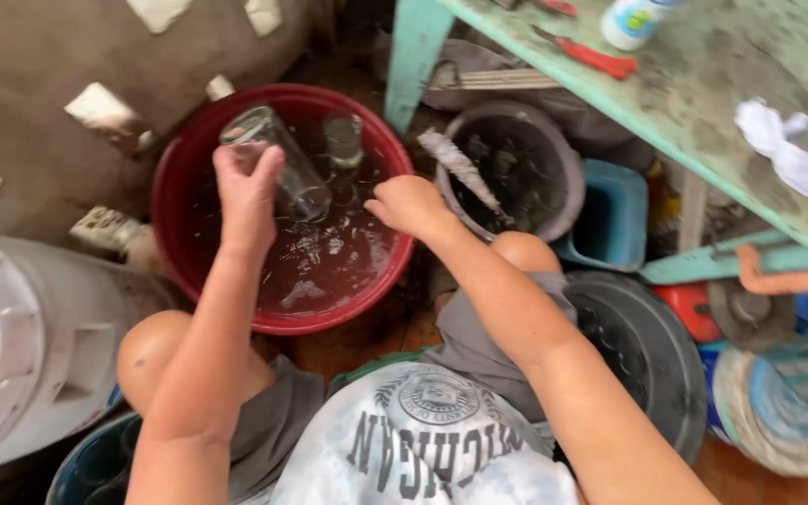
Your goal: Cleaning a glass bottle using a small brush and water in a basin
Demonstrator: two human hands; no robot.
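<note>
Knees bent and a printed grey shirt [423,440] fill the bottom of the view, and both arms stretch out over a red basin [180,178] of water on the floor. Left hand [247,192] is wrapped around a clear drinking glass [278,159], tilted on its side above the water. Right hand [411,204] is curled into a loose fist at the basin's right rim (whether it grips anything, I cannot tell). Another glass [342,140] stands upright in the basin. Just right sits a grey bucket [558,178], under the green worktop [703,84].
</note>
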